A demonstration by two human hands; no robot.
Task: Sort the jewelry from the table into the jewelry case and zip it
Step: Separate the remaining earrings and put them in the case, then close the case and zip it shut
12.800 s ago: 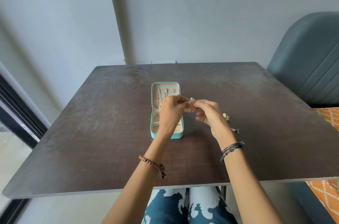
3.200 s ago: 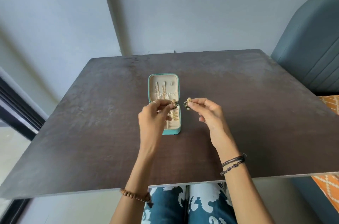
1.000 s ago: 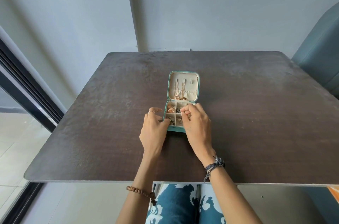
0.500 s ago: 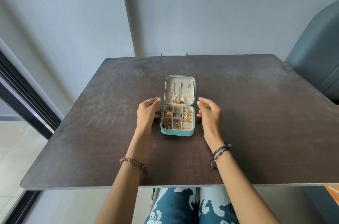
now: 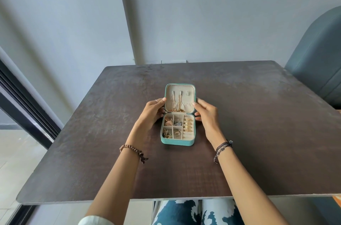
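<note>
Both hands (image 5: 151,112) (image 5: 206,114) grip the open lid (image 5: 180,98) of my jewelry case (image 5: 178,130), mid-desk.
Folding it down, I risk pinching the hanging chains (image 5: 177,104) in the zip.

One jewelry case (image 5: 178,142), two hands, four gold rings (image 5: 188,124), one table (image 5: 258,132).

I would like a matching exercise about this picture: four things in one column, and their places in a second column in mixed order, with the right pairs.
Things:
1. gold rings
2. thin gold chains
3. brown bead bracelet
4. left hand

Places:
A. on the left wrist
B. right column of the turquoise jewelry case
C. at the left edge of the open cream-lined lid
D. hanging inside the lid

Pairs: 1-B, 2-D, 3-A, 4-C
</note>
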